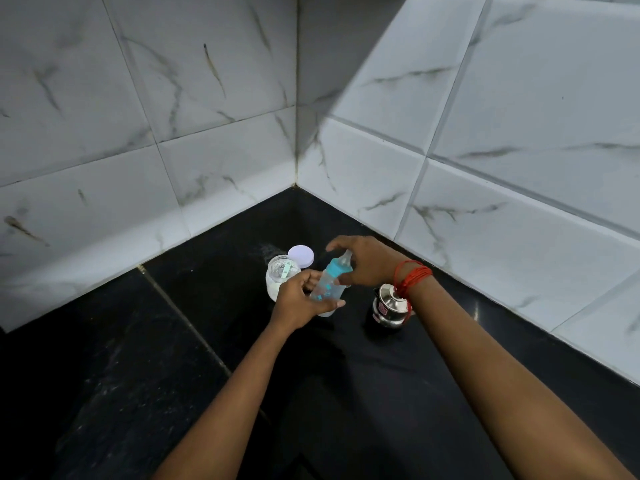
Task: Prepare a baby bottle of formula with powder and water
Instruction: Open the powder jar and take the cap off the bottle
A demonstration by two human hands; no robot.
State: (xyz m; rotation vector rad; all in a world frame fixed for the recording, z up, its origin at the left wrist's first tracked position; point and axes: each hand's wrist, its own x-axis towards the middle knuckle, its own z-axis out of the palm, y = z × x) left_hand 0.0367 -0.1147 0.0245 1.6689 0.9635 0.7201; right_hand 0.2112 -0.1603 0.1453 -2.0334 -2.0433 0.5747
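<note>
A clear baby bottle (327, 285) with a blue collar and a clear teat tilts to the right above the black counter. My left hand (300, 301) grips its lower body from the left. My right hand (363, 259) curls round the blue collar and teat at the top. Just behind the left hand stands an open glass jar (280, 271) holding white powder and a small scoop. Its pale lilac lid (301, 255) lies behind it. A small steel pot (389, 308) stands to the right, partly under my right wrist.
The black stone counter (173, 358) runs into a corner of white marbled wall tiles (502, 168). A seam crosses the counter at the left. Red thread is wound round my right wrist.
</note>
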